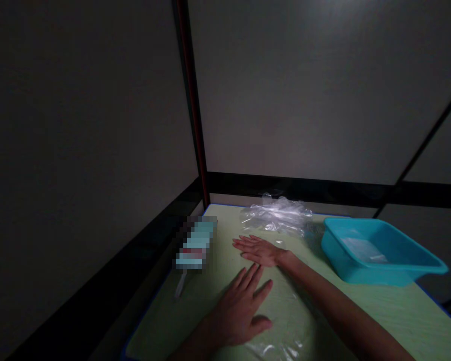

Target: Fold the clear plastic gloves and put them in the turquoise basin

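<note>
Both palms face down over a clear plastic bag point(281, 306) spread on the pale green tabletop point(206, 306). My left hand point(242, 303) is nearer to me, its fingers apart and pointing away. Just beyond its fingertips lies my right hand point(257, 249), flat, with the fingers stretched out to the left. Neither hand grips anything. The bag is so thin that its outline is hard to follow; its creases show best near the bottom of the view.
At the far edge lies a crumpled heap of clear plastic point(280, 214). A turquoise basin point(383, 276) on the right holds a whitish flat packet point(364, 249). On the left lies a blurred-out light blue object point(197, 243). Walls point(304, 100) stand behind and at left.
</note>
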Demonstrator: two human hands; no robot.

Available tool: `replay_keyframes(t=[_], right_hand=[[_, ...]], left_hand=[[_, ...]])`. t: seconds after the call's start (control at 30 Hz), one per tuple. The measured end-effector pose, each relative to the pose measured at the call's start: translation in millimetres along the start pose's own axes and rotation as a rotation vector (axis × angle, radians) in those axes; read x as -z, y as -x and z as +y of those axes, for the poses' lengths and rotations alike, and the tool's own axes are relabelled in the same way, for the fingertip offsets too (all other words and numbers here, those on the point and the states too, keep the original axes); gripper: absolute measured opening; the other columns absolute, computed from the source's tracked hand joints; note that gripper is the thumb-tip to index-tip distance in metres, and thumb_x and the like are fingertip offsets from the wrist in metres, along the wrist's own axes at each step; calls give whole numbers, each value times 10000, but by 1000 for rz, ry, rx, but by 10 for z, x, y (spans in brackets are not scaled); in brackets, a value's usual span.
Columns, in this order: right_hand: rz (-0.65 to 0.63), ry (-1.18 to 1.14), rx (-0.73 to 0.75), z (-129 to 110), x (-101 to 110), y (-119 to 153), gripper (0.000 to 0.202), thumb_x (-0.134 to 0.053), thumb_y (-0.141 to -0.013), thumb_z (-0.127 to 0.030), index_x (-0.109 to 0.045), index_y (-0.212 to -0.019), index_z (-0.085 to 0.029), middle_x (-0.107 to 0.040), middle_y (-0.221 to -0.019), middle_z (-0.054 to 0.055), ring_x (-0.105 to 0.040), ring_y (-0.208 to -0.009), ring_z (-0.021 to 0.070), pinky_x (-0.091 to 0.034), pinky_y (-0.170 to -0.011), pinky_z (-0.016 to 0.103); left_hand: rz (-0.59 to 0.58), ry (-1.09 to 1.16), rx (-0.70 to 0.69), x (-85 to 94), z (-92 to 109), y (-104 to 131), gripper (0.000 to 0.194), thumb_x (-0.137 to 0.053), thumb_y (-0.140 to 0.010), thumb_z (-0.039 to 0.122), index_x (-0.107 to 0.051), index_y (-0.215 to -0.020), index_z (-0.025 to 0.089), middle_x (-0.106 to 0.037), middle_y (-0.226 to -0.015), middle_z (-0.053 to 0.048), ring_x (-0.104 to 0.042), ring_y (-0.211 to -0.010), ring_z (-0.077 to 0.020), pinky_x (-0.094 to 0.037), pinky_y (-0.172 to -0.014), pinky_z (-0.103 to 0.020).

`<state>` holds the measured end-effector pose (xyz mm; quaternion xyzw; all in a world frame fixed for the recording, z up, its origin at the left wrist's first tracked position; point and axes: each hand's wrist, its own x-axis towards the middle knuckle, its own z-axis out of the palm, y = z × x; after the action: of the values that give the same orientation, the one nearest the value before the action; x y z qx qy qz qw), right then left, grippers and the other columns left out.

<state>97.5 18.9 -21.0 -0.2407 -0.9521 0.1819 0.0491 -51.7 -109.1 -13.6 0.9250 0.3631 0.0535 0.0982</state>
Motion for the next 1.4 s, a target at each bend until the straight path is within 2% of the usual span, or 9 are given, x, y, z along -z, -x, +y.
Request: replay_keyframes(t=[0.23, 0.57, 0.63, 0.73, 0.83, 0.93, 1.1, 1.3, 1.4], right_hand=[[37, 80, -66, -15, -30, -9, 466, -253, -896, -399, -183, -1340, -278, -195, -1401, -30, -96, -1287, 153, -60, -1042, 369], [164, 143, -320, 77, -24, 104, 549, -202, -879, -467, -206, -1346, -177, -210, -1396, 66, -109, -1283, 230, -69, -1026, 440], [191, 150, -342, 47, 16, 169, 562, -221, -872, -475, -218, -1343, -168, -212, -1395, 74, -111, -1282, 236, -62, -1028, 441], [220, 152, -350, -61, 28, 299, 556, -236, -874, -451, -226, -1341, -149, -212, -1396, 74, -130, -1281, 214, -109, -1037, 393], [237, 149, -382, -190, -66, 451, 539, -238, -882, -380, -259, -1324, -72, -243, -1379, 123, -194, -1267, 205, -184, -1028, 351], [254, 154, -446, -263, -200, 585, 514, -237, -881, -319, -289, -1305, -35, -259, -1365, 153, -225, -1257, 211, -219, -1017, 364], [285, 164, -523, -237, -290, 691, 502, -240, -879, -338, -258, -1327, -112, -221, -1387, 96, -182, -1270, 204, -179, -1023, 407], [299, 150, -504, -199, -281, 692, 531, -240, -882, -396, -253, -1329, -110, -222, -1390, 104, -184, -1270, 210, -165, -1027, 400], [333, 134, -450, -237, -212, 749, 497, -262, -882, -387, -313, -1303, -128, -230, -1391, 95, -191, -1269, 201, -183, -1025, 395]], left_hand=[[-32, -17, 8, 23, 23, 141, 703, -515, -758, 443, -155, -1337, 268, -115, -1422, -56, -27, -1296, -232, -101, -1037, -436], [-87, -49, 41, 203, -451, 227, 759, -406, -725, 619, -169, -1335, 235, -119, -1414, -90, -59, -1295, -228, -70, -1023, -455], [-89, -52, 81, 244, -411, 224, 779, -409, -723, 617, -166, -1338, 205, -103, -1413, -106, -41, -1295, -230, -70, -1023, -458], [-48, -36, 139, 241, -180, 130, 757, -417, -762, 547, -171, -1336, 120, -95, -1410, -131, -35, -1295, -217, -95, -1039, -408], [2, 13, 186, 107, 99, -55, 729, -416, -784, 499, -212, -1317, 46, -150, -1391, -173, -90, -1288, -233, -158, -1040, -368], [77, 33, 210, -90, 234, -240, 719, -372, -799, 509, -221, -1310, 27, -166, -1386, -182, -126, -1280, -253, -187, -1033, -373], [172, -16, 161, -271, 174, -309, 695, -294, -820, 536, -198, -1325, 69, -172, -1397, -139, -86, -1291, -228, -133, -1050, -376], [182, -50, 117, -249, 125, -77, 656, -339, -803, 543, -212, -1326, 166, -143, -1415, -84, -72, -1295, -213, -116, -1052, -374], [188, -55, 122, -227, 117, 6, 684, -425, -773, 520, -201, -1328, 188, -138, -1418, -72, -69, -1295, -223, -132, -1049, -384]])
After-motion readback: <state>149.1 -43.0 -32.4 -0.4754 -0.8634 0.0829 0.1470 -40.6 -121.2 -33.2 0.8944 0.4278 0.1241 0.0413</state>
